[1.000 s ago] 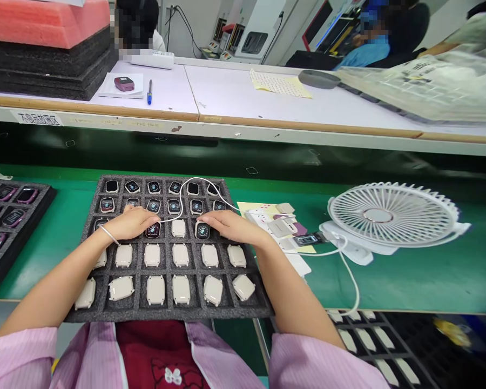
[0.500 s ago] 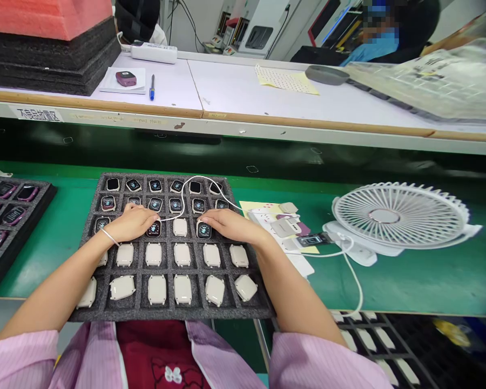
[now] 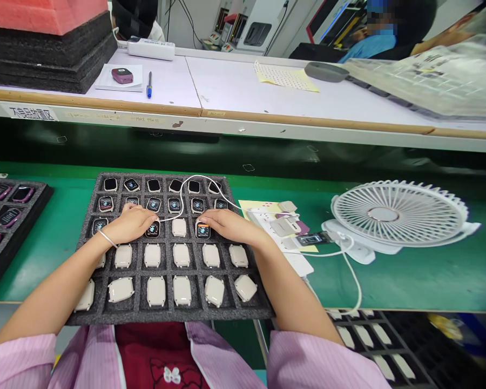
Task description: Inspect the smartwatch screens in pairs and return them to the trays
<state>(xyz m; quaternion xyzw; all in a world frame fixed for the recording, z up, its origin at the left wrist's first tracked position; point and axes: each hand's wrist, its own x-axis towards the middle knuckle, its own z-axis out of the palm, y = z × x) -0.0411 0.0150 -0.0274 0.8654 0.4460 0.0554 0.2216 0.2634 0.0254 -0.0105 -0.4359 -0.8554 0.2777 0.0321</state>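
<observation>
- Under our right hand point(image 3: 230, 225), the watch point(image 3: 203, 230) now shows orange at its screen's top, where it showed blue before.
- It lies screen up in a foam tray point(image 3: 170, 319) cell, long axis pointing away from us.
- Our fingers rest on it; the left hand point(image 3: 132, 225) sits against another watch point(image 3: 153, 229). We cannot tell whether either hand grips.

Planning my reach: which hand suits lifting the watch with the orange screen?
Right, likely: the right hand rests its fingers on that watch; the left hand lies further off, by another watch.
</observation>
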